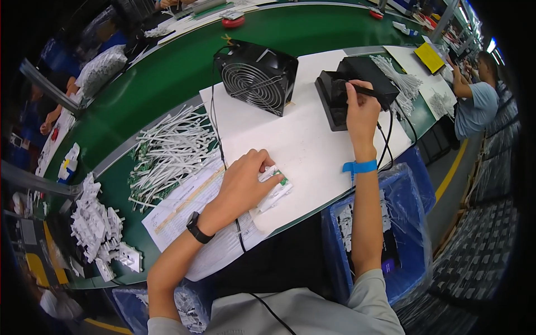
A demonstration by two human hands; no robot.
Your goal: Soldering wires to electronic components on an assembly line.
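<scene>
Far left on the desk (137,231), white plastic parts (92,223) sit heaped and, next along, white cables (176,142) lie loose, so plenty looks left for you. Centre now: your left grip (243,181) is closed on one white housing (273,195), green board (283,180) showing, held at the white sheet (324,162), seemingly part-done. And right, past the black fan (257,78), your right grip (363,114) is wrapped around a black-handled tool (375,94) by its black stand (335,103), well apart from that piece.
</scene>
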